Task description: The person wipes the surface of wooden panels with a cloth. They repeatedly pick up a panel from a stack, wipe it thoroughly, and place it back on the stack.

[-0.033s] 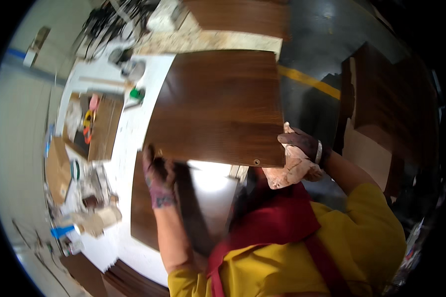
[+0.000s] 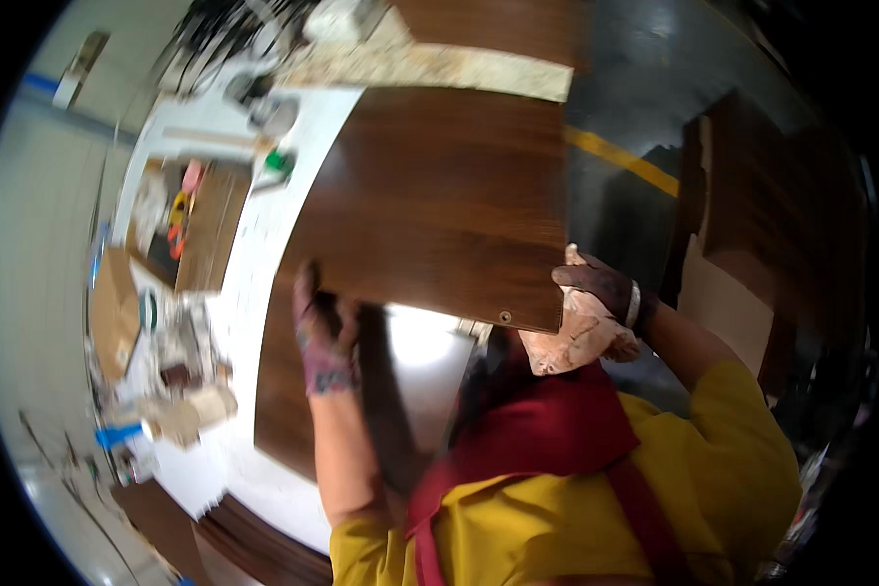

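brown panel (image 2: 439, 195): in front of the person, white table (image 2: 259, 234) showing to its left, lower panel (image 2: 285, 391) at its near-left. right hand (image 2: 604, 286) closed on pale cloth (image 2: 578, 337) by its near-right corner. left hand (image 2: 322, 327) at its near-left corner, blurred, can't tell if gripping. risks: loose left hold could let it slip or swing; trapped grit under the cloth could scratch its face.

Broad, glossy, dark brown wood-grain panel (image 2: 439, 195), a small round fitting (image 2: 505, 317) at its near right corner, stretching from the left fingers (image 2: 308, 281) at its near left corner to beside the right fingers (image 2: 596, 281); crumpled pale pink cloth (image 2: 578, 332), bunched in the right fingers
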A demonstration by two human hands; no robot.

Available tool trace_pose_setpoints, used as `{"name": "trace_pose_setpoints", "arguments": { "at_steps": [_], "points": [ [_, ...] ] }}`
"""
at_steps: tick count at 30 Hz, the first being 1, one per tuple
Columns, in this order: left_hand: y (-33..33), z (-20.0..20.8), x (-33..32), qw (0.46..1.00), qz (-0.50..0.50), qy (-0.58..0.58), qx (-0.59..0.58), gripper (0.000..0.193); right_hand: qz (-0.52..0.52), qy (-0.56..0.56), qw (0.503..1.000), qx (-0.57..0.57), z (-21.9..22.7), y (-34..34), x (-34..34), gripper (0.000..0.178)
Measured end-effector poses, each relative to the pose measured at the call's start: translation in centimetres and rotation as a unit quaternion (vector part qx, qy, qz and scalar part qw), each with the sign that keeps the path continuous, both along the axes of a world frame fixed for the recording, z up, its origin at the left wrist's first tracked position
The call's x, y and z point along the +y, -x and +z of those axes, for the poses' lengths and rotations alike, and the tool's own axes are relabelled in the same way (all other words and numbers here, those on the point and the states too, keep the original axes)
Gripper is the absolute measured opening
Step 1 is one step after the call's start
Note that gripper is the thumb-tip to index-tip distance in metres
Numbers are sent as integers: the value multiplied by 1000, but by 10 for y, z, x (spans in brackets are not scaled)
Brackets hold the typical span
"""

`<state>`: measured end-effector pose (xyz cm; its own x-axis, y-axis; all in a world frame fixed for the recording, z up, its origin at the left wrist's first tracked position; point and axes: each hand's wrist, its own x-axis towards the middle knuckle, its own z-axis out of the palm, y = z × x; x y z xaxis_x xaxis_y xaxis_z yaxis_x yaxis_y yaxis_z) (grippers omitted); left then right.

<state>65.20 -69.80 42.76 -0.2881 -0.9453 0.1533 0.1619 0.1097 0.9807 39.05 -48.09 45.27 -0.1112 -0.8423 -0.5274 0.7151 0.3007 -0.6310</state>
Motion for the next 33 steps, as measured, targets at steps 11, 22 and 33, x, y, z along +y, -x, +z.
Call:
{"name": "trace_pose_setpoints", "arguments": {
  "at_steps": [11, 22, 33],
  "points": [
    [-118, 21, 55, 980, 11, -175, -94, 25, 338, -55, 912, 225, 6, -68, 51, 36],
    [-315, -11, 90, 965, 140, -219, -17, 35, 284, 9, 848, 446, -17, -20, 16, 28],
    [-380, 3, 151, 916, 225, -240, -230, 47, 418, 6, 661, 624, 33, -70, -108, 55]
  ]
}}
